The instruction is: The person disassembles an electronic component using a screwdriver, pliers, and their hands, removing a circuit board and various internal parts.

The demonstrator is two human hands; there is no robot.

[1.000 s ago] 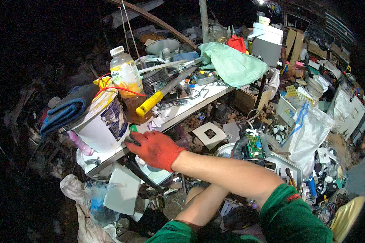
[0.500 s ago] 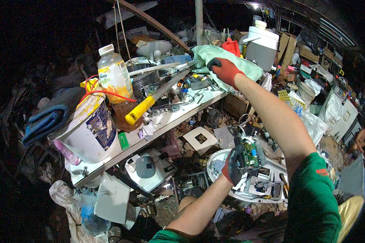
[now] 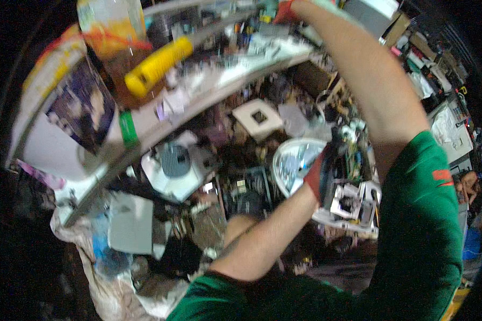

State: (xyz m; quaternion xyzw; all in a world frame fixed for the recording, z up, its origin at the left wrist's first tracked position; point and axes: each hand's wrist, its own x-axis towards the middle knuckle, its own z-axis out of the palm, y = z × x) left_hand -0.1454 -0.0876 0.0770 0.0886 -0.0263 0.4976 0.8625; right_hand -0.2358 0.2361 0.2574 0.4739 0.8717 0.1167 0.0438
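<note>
Cluttered workspace, dark at the rim, pic v. blurry. Circuit board [image 3: 355, 163] is right of center, over the white basin [image 3: 276, 166]; long axis looks approx. up-down in view, can't tell which end is which. White table [image 3: 146, 120] slants lower L to upper R, w/ a bucket [image 3: 53, 144], a bottle [image 3: 110, 21] & a yellow handle [image 3: 159, 66] whose butt points lower L. Floor below = scrap, incl. a square white plate w/ a hole [image 3: 246, 119]. L forearm comes up from the bottom edge, angled R; L hand [image 3: 321, 174], gloved, has fingers clenched on the board. R arm reaches up to the table's far end; R hand [image 3: 285, 12] is cut by the top edge, can't tell finger state.
</note>
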